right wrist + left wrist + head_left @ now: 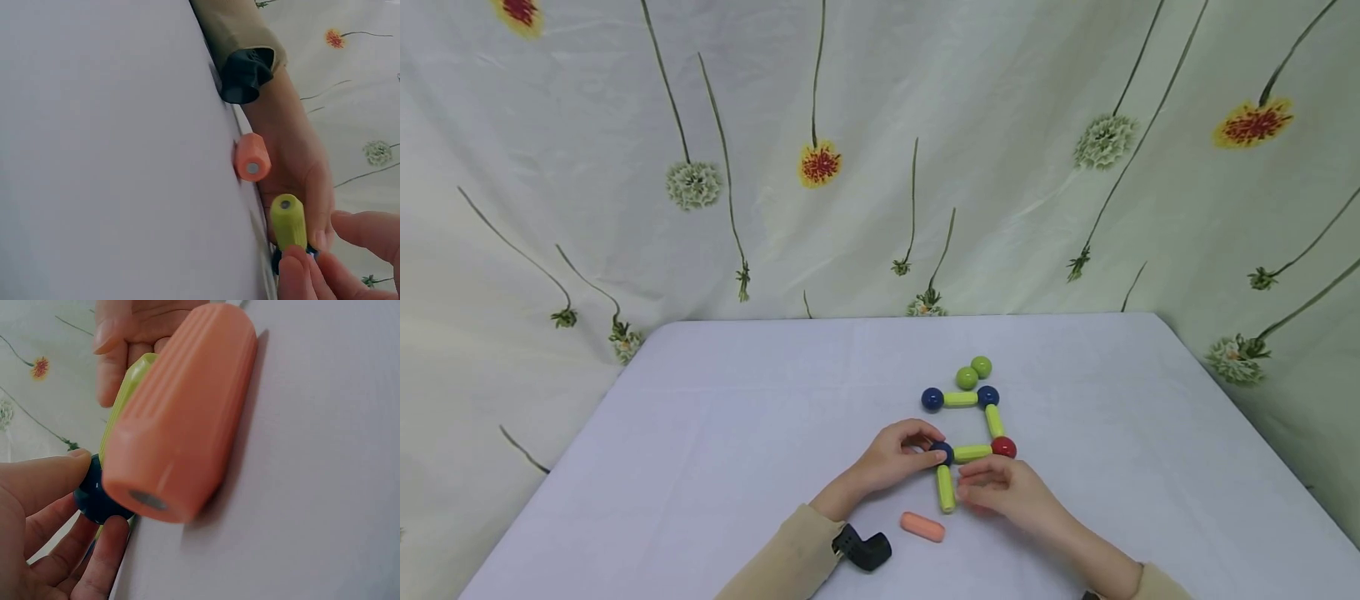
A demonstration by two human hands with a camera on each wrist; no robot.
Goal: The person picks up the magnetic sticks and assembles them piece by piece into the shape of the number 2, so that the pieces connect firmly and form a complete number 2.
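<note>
My left hand (891, 458) holds a dark blue magnetic ball (95, 495) between thumb and fingers. From that ball a lime-green magnetic rod (946, 490) points toward me, and another lime rod (972, 452) runs right to a red ball (1004, 448). A third lime rod (994, 421) leads up to a blue ball (988, 396), joined by one more lime rod (960, 399) to a blue ball (932, 399) on the left. Just right of the near rod is my right hand (1011, 492), fingers loosely bent and pinching nothing; whether a fingertip touches the rod is unclear.
An orange magnetic rod (922, 527) lies near my left wrist. Two green balls (973, 372) sit behind the joined pieces. A white cloth covers the table (760, 417), and a flowered curtain (865, 100) hangs behind it. My left wrist carries a black device (867, 550).
</note>
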